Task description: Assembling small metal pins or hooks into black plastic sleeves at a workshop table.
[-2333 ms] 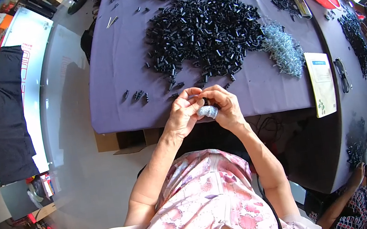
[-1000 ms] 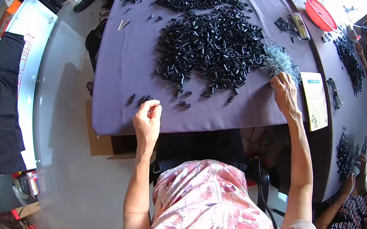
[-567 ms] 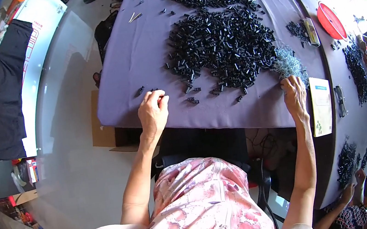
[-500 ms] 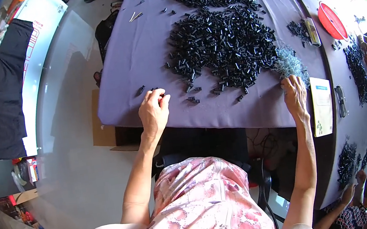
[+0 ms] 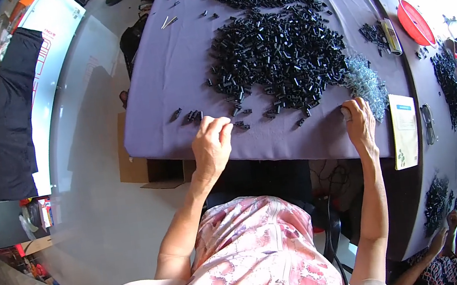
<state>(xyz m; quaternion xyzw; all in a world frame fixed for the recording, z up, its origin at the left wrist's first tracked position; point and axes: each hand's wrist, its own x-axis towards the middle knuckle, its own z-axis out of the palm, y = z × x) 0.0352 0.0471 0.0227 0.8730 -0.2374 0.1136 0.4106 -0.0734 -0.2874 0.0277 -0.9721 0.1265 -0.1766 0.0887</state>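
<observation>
Head view: my left hand [image 5: 214,143] hangs at the near table edge, fingers curled in a pinch – can't tell if anything's in it. A short row of small black plastic pieces [image 5: 195,116] lies just beyond it; a few loose ones sit to its right. My right hand [image 5: 361,125] is bent down at the near edge of a pile of thin silvery wire-like bits [image 5: 369,80], covering part of it; grip contents hidden. Big heap of short black plastic tubes [image 5: 281,58] mid-table, touching the silvery pile, on purple cloth [image 5: 159,76]. Pale yellow-white booklet [image 5: 404,134] crowds the right hand's outer side – dark-framed glasses [image 5: 428,125] beyond. Farther off: red shallow basket [image 5: 416,24]. Co-worker's hands [image 5: 446,229] at lower right, by another black pile.
</observation>
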